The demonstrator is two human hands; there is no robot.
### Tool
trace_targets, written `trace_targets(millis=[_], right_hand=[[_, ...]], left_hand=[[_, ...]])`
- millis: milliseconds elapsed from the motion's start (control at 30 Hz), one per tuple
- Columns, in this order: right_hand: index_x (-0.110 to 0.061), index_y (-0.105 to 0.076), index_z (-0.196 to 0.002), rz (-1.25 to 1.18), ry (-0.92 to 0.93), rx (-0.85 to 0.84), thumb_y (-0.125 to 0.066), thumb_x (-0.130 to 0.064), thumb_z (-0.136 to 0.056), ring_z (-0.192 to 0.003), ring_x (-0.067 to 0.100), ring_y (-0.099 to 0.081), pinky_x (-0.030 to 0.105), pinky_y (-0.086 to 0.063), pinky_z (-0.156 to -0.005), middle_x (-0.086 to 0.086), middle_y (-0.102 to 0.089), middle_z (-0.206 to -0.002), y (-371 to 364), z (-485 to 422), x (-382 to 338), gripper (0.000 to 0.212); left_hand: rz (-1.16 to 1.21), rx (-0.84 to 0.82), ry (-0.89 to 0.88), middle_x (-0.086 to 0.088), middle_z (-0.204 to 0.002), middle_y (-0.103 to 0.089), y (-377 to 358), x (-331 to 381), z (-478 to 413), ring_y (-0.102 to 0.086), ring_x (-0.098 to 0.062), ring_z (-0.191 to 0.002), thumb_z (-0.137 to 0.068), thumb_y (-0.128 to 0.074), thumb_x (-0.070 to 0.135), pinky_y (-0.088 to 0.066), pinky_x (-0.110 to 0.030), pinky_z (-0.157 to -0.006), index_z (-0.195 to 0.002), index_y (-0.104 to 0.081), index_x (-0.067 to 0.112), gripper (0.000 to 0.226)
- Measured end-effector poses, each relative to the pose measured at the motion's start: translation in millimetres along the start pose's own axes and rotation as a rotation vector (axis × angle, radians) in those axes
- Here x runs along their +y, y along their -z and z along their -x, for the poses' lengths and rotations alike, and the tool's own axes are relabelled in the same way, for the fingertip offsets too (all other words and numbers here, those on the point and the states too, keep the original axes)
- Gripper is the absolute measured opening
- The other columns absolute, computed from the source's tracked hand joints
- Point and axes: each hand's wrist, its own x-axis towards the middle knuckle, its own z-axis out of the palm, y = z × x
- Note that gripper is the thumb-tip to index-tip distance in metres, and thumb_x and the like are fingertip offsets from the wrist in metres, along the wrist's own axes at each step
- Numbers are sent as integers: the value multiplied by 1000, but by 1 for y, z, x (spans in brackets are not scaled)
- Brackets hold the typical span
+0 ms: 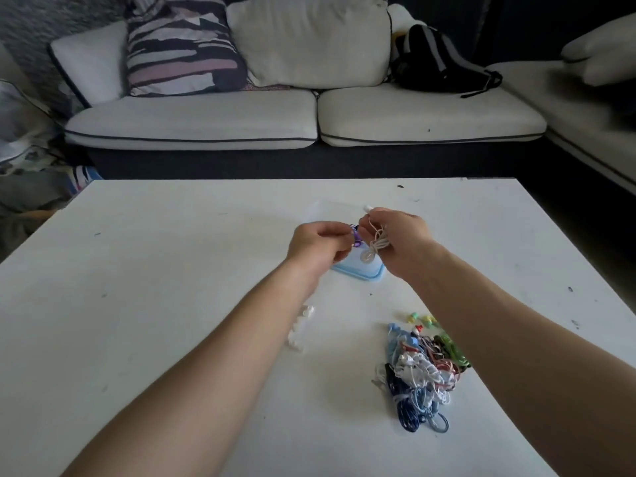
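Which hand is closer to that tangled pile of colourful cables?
Right. The right hand, gripping a white cable, is beyond the pile; the left hand, pinching a purple cable, is beyond it and further left.

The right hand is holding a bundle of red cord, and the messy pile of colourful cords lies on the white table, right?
Not quite. The coiled cord bundle in the right hand is white, not red, as the head view shows. The messy pile of colourful tangled cords does lie on the white table.
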Motion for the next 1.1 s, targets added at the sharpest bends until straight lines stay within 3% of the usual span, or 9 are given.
trace_targets(millis=[133,267,367,500,633,700,800,1000,1100], right_hand=[[6,-59,-82,59,-22,23,-57,5,-91,-56,22,-59,29,-55,-65,16,-59,-67,-8,-33,-3,10],[3,-58,-88,120,-25,39,-51,-4,-89,-64,25,-58,27,-50,-52,16,-60,-70,-16,-54,-7,10],[-5,-60,-89,201,-36,74,-54,-20,-90,-73,26,-60,31,-48,-68,13,-62,-80,-14,-63,-6,16],[-6,-58,-86,254,-65,41,-54,-31,-90,-59,20,-37,29,-32,-60,8,-50,-76,-8,-57,-8,25],[-20,-26,-60,236,-50,-29,-47,-27,-95,-56,16,-15,28,-16,-52,-4,-20,-57,1,-43,-15,41],[-16,-43,-64,241,0,-35,-47,-24,-96,-62,16,-33,26,-30,-61,-2,-40,-63,7,-30,-20,33],[-4,-67,-107,268,71,-37,-50,-19,-98,-105,23,-64,34,-48,-100,11,-70,-110,24,-5,-24,24],[-11,-72,-94,854,151,-142,-51,0,-94,-79,20,-69,34,-57,-75,12,-76,-96,91,39,-16,24],[-23,-72,-102,1390,228,-155,-51,-3,-91,-95,17,-67,31,-53,-82,-3,-72,-105,124,35,-4,31]], left_hand=[[-57,52,-16,-10,-80,-70,-8,-1,-31,-63,-23,-70,-86,-64,1,-57,-32,-76,-82,-70,18,18],[-12,112,-20,-8,-80,-71,-9,-3,-50,-67,-22,-74,-86,-60,3,-59,-38,-87,-81,-70,18,19],[35,125,0,-9,-83,-70,-8,-4,-56,-68,-21,-78,-88,-56,5,-57,-37,-91,-74,-65,16,21],[2,127,7,-9,-78,-63,-9,-2,-53,-58,-20,-76,-73,-53,12,-52,-36,-87,-65,-56,20,12],[-33,110,2,-7,-81,-63,-6,-3,-44,-56,-21,-77,-85,-56,10,-51,-33,-80,-68,-59,18,19],[-21,89,11,-6,-85,-68,-5,-3,-33,-60,-20,-77,-89,-59,12,-55,-36,-84,-74,-66,19,18],[-42,24,15,-3,-85,-72,-10,-4,-10,-61,-19,-73,-89,-62,17,-53,-30,-73,-85,-71,18,10],[-419,-220,42,0,-81,-67,-32,-40,41,-58,-14,-68,-88,-65,17,-45,-22,-59,-94,-71,19,8],[-581,-267,5,7,-78,-60,-42,-57,53,-55,-12,-75,-90,-63,20,-44,-24,-70,-96,-68,23,8]])
